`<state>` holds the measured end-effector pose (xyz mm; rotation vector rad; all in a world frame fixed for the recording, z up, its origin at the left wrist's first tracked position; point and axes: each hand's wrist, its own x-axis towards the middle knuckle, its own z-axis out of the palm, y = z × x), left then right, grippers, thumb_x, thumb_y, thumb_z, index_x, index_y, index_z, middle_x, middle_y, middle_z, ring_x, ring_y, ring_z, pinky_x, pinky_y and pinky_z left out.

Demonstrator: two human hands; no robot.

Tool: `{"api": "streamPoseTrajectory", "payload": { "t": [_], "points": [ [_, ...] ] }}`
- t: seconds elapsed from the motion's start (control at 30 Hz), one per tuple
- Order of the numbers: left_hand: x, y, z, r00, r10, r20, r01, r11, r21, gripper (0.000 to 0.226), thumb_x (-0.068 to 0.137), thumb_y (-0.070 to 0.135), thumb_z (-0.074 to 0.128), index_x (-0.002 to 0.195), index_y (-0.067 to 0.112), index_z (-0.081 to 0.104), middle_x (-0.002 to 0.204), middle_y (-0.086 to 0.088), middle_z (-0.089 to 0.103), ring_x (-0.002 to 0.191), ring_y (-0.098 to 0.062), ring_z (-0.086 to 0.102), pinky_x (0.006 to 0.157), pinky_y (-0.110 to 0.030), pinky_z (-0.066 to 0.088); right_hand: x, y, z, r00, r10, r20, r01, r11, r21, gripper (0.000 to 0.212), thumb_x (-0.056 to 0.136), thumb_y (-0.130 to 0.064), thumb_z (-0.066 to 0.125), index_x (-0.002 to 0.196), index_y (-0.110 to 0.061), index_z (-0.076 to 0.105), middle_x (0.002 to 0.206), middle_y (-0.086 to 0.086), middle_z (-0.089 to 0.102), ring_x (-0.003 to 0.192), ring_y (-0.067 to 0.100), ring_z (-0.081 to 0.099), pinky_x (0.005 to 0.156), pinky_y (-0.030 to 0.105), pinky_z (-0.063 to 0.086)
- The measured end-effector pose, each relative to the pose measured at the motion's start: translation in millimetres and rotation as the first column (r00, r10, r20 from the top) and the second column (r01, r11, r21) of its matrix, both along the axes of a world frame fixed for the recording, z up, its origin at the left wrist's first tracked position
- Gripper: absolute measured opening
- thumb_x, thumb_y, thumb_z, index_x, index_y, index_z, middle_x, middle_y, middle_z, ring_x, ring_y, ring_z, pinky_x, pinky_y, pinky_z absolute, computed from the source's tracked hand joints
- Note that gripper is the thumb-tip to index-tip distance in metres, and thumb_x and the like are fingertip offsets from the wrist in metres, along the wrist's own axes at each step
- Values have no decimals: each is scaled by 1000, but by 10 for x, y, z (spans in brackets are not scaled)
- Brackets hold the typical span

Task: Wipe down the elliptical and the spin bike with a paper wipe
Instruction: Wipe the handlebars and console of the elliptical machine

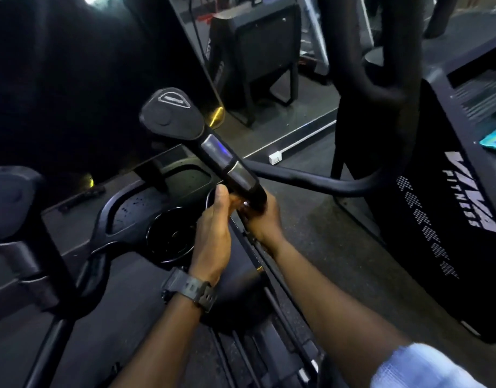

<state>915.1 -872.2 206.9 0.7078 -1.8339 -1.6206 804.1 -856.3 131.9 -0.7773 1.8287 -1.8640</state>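
The elliptical's black handle grip, with silver sensor plates and a broad cap on top, slants across the middle of the head view. My right hand curls round the grip's lower end from the right. A small scrap of white, the paper wipe, shows at its fingertips, and the rest of the wipe is hidden. My left hand, with a dark watch on its wrist, grips the same lower end from the left, thumb pointing up. The two hands touch under the grip.
A round black cup holder in the console tray lies just left of my hands. A tall black box marked VIVA FITNESS stands at the right with a teal packet on it. A curved black bar runs to the right, and a mirror is behind.
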Motion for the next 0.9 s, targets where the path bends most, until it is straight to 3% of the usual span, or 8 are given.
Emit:
{"api": "streamPoseTrajectory", "payload": {
  "t": [0.17, 0.3, 0.43, 0.53, 0.63, 0.7, 0.8, 0.9],
  "points": [
    [31, -101, -12, 995, -90, 51, 91, 996, -20, 84, 85, 83, 25, 125, 22, 67, 129, 8, 66, 130, -3, 51, 113, -33, 32, 65, 289, 195, 992, -67, -109, 65, 998, -28, 21, 78, -26, 78, 97, -27, 68, 85, -9, 73, 80, 7, 69, 70, 34, 57],
    [105, -70, 14, 994, -77, 79, 83, 994, -77, 76, 91, 71, 18, 122, 24, 69, 127, 13, 66, 127, 3, 51, 111, -27, 32, -63, 224, 248, 977, 72, -202, -42, 988, 152, 13, 82, -26, 75, 94, -23, 69, 87, -5, 72, 82, 7, 68, 75, 45, 57],
    [257, -83, 52, 987, 40, 158, -9, 981, -193, 69, 93, 66, 22, 115, 23, 70, 120, 13, 67, 115, 8, 55, 98, -13, 38, -9, 298, 306, 967, 42, -251, 3, 984, 179, 22, 84, -23, 73, 104, -19, 66, 93, -8, 71, 90, 7, 67, 78, 27, 53],
    [437, -144, 65, 932, 243, 270, -100, 886, -453, 61, 96, 58, 24, 94, 16, 69, 101, 1, 70, 97, -13, 62, 85, -32, 47, 235, 449, 426, 915, -73, -397, 128, 985, 114, 40, 91, -14, 62, 130, -12, 51, 118, 2, 64, 111, 16, 58, 83, 17, 41],
    [611, -178, -6, 842, 365, 398, -93, 824, -560, 52, 98, 50, 27, 92, 19, 68, 98, -3, 70, 92, -26, 63, 74, -35, 47, 391, 494, 494, 879, -68, -471, 114, 991, 69, 59, 100, -20, 47, 153, -12, 20, 153, 7, 34, 137, 10, 33, 100, 1, 24],
    [710, -159, -78, 780, 392, 487, -37, 807, -590, 51, 96, 50, 25, 88, 19, 64, 97, -4, 70, 89, -31, 64, 69, -36, 47, 431, 450, 510, 810, -54, -584, 94, 995, 39, 65, 102, -24, 40, 154, -8, 5, 161, 9, 12, 147, 10, 15, 107, 1, 14],
    [773, -134, -133, 752, 384, 536, 17, 802, -598, 46, 98, 46, 31, 106, 18, 67, 114, -5, 70, 100, -33, 65, 78, -40, 53, 378, 383, 498, 655, -85, -751, 134, 991, 5, 68, 100, -13, 44, 150, 6, 2, 159, 24, -2, 149, 11, 0, 116, 14, 13],
    [818, -131, -166, 778, 347, 524, 43, 802, -596, 37, 101, 34, 41, 119, 10, 64, 127, -6, 65, 113, -31, 61, 91, -41, 50, 222, 390, 329, 273, -70, -959, 225, 974, -7, 64, 100, -7, 46, 145, 15, 6, 151, 39, 6, 146, 44, 6, 119, 50, 16]
  ]
}}
